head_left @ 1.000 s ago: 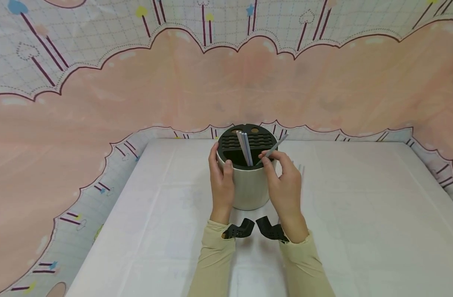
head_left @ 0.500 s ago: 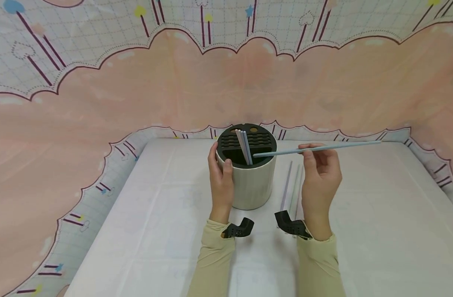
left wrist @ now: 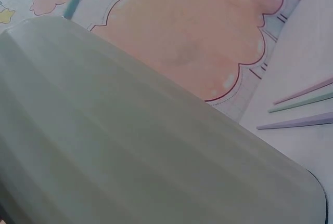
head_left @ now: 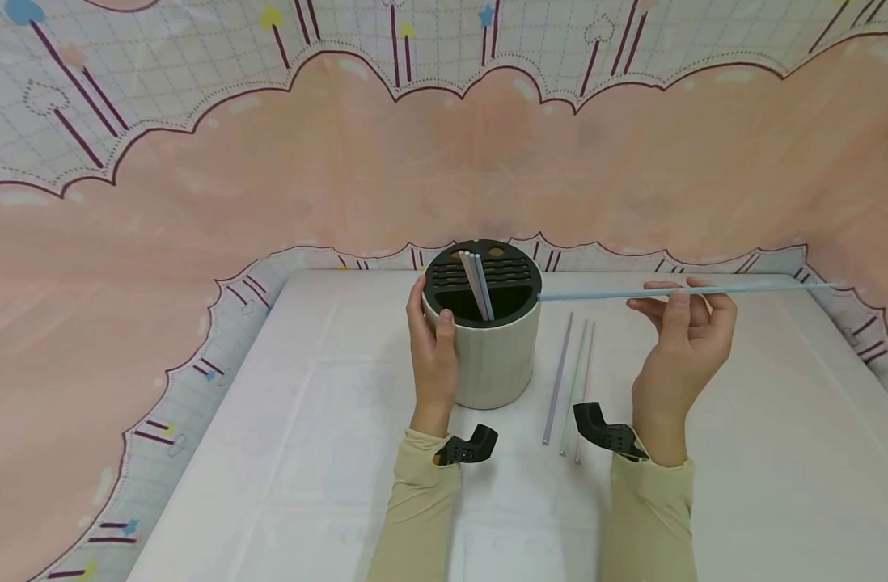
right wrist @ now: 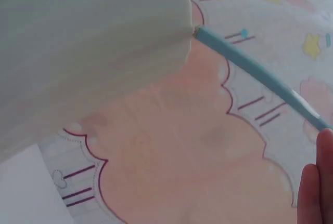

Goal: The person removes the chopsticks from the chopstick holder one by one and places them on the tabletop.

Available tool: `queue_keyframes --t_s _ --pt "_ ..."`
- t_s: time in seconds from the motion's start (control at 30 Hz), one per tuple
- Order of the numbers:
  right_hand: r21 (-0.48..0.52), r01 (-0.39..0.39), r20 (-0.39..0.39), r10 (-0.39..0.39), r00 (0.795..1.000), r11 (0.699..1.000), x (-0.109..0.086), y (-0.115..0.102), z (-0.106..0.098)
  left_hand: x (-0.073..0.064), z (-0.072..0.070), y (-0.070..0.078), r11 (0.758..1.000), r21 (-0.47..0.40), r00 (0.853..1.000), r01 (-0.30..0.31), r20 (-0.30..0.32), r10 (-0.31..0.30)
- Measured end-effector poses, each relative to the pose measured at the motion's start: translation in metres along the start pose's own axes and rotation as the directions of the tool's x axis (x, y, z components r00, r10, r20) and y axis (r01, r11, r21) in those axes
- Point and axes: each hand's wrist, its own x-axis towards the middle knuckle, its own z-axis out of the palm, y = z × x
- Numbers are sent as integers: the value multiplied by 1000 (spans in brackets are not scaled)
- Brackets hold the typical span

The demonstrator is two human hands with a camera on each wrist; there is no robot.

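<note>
A cream ribbed utensil holder [head_left: 493,364] with a dark slotted lid [head_left: 488,267] stands upright on the table. My left hand [head_left: 435,364] grips its left side, thumb at the front rim. Several pale chopsticks [head_left: 476,284] lean inside the lid's large front opening. To the right, my right hand [head_left: 682,356] pinches a blue chopstick [head_left: 589,296] held nearly level. Its left end overlaps the holder's rim in the head view; the right wrist view also shows that blue chopstick [right wrist: 260,73] ending by the rim. The holder's wall [left wrist: 156,130] fills most of the left wrist view.
Three chopsticks lie side by side on the white table [head_left: 327,485], right of the holder: purple [head_left: 558,380], green [head_left: 575,388] and pink [head_left: 585,392]. A patterned peach cloth [head_left: 488,162] hangs behind the table. Black mounts [head_left: 473,446] sit at both wrists.
My right hand has moved right from the holder's opening, drawing the blue chopstick out and turning it nearly level. My left hand stays on the holder. The three table chopsticks have come into fuller view.
</note>
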Motion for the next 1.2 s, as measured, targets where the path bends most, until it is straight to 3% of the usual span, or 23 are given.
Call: queue_keyframes --t_s 0.1,0.2,0.27,0.3,0.4,0.43,0.53,0.63,0.67,0.73,0.83,0.87,0.9,0.97,1.2 --pt "-20 -25 -34 24 999 999 3 2 -8 0 -1 0 1000 -1 1000 -10 -2 10" --pt "-87 -103 -35 100 994 991 4 5 -17 -1 -2 1 1000 -13 1000 -3 2 3" --pt "-203 -185 -10 187 982 961 4 9 -23 -1 -3 2 1000 -19 1000 4 7 -4" --pt "-286 -224 8 236 972 932 3 11 -25 -1 -3 3 1000 -25 1000 6 8 -6" --pt "-522 -305 52 386 921 797 2 26 -35 -2 -4 14 999 -28 1000 17 8 -17" --pt "-595 -317 58 433 899 739 1 32 -37 -2 -4 19 999 -30 1000 22 8 -22" --pt "-752 -260 101 495 863 606 1 79 -70 -5 -4 34 999 -26 999 43 8 -43" --pt "-843 -179 151 542 827 508 -1 118 -99 -6 -4 38 998 -30 999 50 12 -50" --pt "-855 -170 158 559 814 490 -2 124 -103 -6 -4 38 998 -31 999 48 13 -48" --pt "-878 -180 157 622 767 444 -5 112 -92 -5 -4 37 998 -37 999 42 13 -41" --pt "-904 -206 149 729 668 374 -7 80 -67 -4 -3 36 998 -42 999 40 15 -40" --pt "-917 -210 130 753 645 339 -8 73 -59 -4 -3 35 998 -42 999 40 15 -40" --pt "-924 -203 133 770 624 324 -8 70 -56 -4 -3 35 998 -45 999 40 15 -39" --pt "-938 -191 128 798 589 291 -8 69 -55 -3 -2 34 998 -42 999 42 15 -41" --pt "-968 -128 122 852 510 215 -11 85 -61 -1 0 32 999 -33 999 36 10 -36"
